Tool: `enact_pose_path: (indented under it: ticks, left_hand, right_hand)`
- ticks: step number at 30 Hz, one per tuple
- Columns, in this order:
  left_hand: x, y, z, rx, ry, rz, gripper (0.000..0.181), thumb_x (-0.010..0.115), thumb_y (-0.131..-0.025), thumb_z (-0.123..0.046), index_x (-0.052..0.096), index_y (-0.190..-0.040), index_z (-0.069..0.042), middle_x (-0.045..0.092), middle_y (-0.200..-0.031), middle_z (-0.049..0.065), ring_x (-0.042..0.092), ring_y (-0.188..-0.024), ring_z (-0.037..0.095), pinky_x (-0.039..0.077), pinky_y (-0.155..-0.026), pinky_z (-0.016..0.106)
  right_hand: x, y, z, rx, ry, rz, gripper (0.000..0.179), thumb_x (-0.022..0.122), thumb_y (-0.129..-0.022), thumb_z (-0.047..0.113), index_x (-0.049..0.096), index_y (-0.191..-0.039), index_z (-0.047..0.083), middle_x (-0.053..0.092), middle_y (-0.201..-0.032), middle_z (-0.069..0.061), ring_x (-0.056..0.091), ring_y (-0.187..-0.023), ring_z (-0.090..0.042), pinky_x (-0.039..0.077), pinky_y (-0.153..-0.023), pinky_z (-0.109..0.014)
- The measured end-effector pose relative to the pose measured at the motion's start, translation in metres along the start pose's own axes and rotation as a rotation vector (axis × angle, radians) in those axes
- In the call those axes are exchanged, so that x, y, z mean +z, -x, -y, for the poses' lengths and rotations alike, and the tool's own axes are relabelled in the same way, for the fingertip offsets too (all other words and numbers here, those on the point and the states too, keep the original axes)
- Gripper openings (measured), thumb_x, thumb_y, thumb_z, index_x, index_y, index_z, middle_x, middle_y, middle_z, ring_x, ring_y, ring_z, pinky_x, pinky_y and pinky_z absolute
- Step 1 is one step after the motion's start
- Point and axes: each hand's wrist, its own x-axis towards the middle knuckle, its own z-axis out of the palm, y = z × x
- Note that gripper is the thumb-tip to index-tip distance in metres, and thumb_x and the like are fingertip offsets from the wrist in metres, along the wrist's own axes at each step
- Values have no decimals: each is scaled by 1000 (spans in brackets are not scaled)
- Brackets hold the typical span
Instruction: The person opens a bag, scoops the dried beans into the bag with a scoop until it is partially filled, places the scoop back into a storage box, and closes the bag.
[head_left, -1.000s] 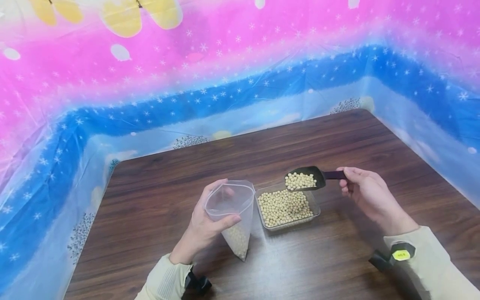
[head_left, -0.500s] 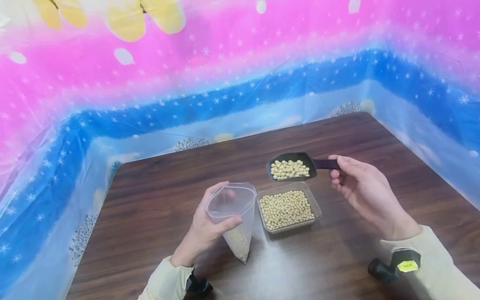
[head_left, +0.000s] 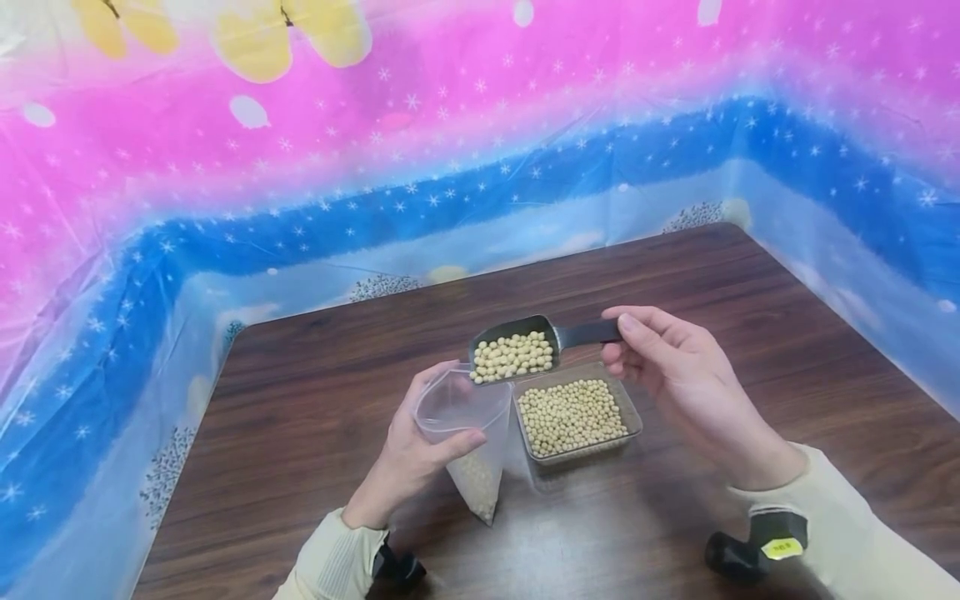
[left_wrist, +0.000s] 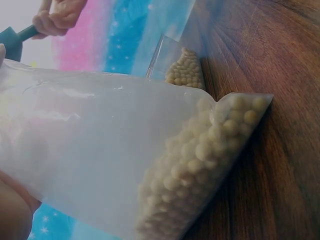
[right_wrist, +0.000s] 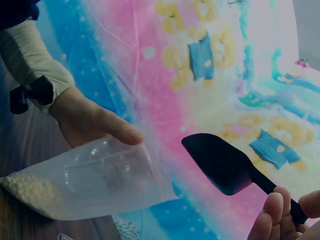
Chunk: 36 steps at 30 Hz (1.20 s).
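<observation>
My left hand (head_left: 420, 446) grips a translucent plastic bag (head_left: 483, 429) near its mouth, thumb on the near side, the mouth held wide. Round pale beans (left_wrist: 195, 160) fill the bag's lower corner, which in the left wrist view meets or nearly meets the wood. Between thumb and fingers, my right hand (head_left: 675, 367) pinches the handle of a black scoop (head_left: 555, 321). A heap of beans (head_left: 513, 357) lies in the scoop, whose front lip is at the bag's far right rim. In the right wrist view the scoop's dark underside shows and its beans are hidden.
A clear plastic tub (head_left: 637, 421) of the same beans stands on the dark wooden table (head_left: 315, 367), just right of the bag. Printed cloth (head_left: 450, 200) hangs behind the table and along its sides.
The right hand has carried the loaded scoop leftward from above the tub to the bag's mouth. The left hand and the bag have stayed nearly still.
</observation>
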Motion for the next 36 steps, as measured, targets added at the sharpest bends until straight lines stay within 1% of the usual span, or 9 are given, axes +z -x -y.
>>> enact_pose_path:
  ticks: [8,11,17,19,24,26,30,33,36]
  left_hand:
    - [0,0,-1,-37,-5,-5,73,79,-80,-5,41,-141,-13,53,-125,13,56,-112,26,52,-89,37]
    - [0,0,-1,-36,-19,-7,72,79,-80,-5,41,-140,-11,54,-124,13,55,-112,26,51,-90,36]
    - [0,0,-1,-39,-11,-1,73,79,-80,-3,40,-141,-11,54,-128,12,54,-115,27,51,-91,37]
    - [0,0,-2,-46,-20,-4,73,79,-80,-4,40,-141,-11,54,-128,11,54,-116,26,51,-92,37]
    - [0,0,-2,-50,-22,-3,74,79,-80,-4,38,-142,-6,54,-130,11,54,-116,26,50,-92,37]
    - [-1,0,-2,-47,-20,-2,74,79,-80,-4,38,-141,-6,54,-129,11,54,-116,26,50,-92,37]
    - [-1,0,-2,-39,-28,-6,73,79,-80,-4,39,-141,-8,54,-128,11,54,-115,26,50,-92,37]
    - [-1,0,-2,-39,-30,-9,73,79,-79,-4,40,-141,-10,55,-129,10,54,-116,25,50,-93,36]
    - [0,0,-1,-34,-8,-5,72,79,-79,-2,41,-140,-10,55,-129,12,54,-116,25,50,-92,36]
  right_hand:
    - [10,0,-4,-47,110,-25,24,55,-100,18,58,-117,1,66,-86,-3,62,-78,-11,54,-73,-23]
    - [11,0,-4,-76,148,-29,22,54,-101,16,58,-116,2,66,-85,-3,62,-78,-12,54,-74,-23]
    - [13,1,-3,-124,232,-36,20,54,-101,14,59,-116,2,68,-83,-6,63,-77,-14,55,-75,-26]
    - [13,1,-2,-131,258,-41,20,54,-101,14,60,-116,2,68,-83,-6,63,-77,-15,55,-75,-27]
    - [14,1,-2,-142,306,-54,21,54,-100,14,59,-117,1,68,-82,-6,64,-76,-18,54,-74,-27]
    - [14,1,-2,-141,341,-62,22,55,-100,15,60,-117,2,69,-81,-7,64,-76,-19,55,-75,-28]
    - [15,2,0,-149,432,-76,22,57,-100,18,61,-117,5,69,-82,-9,66,-76,-20,55,-77,-29]
    - [17,4,1,-171,494,-89,22,57,-99,19,62,-118,6,69,-83,-11,68,-77,-21,54,-79,-28]
    - [19,5,3,-207,540,-99,22,57,-99,17,62,-117,6,69,-82,-11,69,-77,-24,55,-79,-28]
